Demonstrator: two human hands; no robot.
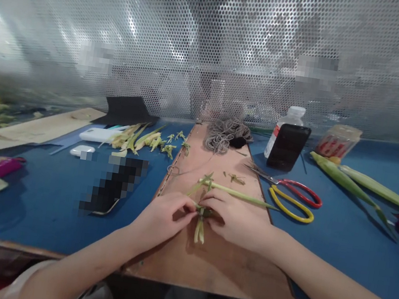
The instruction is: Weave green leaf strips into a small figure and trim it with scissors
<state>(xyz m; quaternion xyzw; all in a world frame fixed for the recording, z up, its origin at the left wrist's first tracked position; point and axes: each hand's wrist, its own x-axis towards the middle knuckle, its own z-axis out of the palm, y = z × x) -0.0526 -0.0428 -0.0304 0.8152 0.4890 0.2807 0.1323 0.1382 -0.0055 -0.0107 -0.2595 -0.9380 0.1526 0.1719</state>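
A small piece of green plant leaf (pixel 200 232) is between my two hands, over the brown board (pixel 234 269). My left hand (pixel 167 214) pinches its left side with thumb and forefinger. From the right, my right hand (pixel 232 219) grips the same piece, its fingers bent over it. Pale strips of the piece point toward me and thin green ends stick up beyond my fingers. Just past my right hand lies a long green stalk (pixel 248 197). Scissors (pixel 291 198) with one red and one yellow handle rest to the right.
Grey string (pixel 224 135) is heaped at the board's far end. A phone (pixel 289 147) leans on a bottle (pixel 295 115), near a jar (pixel 339 140) and long leaves (pixel 352 182). At left are a dark phone (pixel 116 189), a white case (pixel 82 151) and leaf scraps (pixel 137 137).
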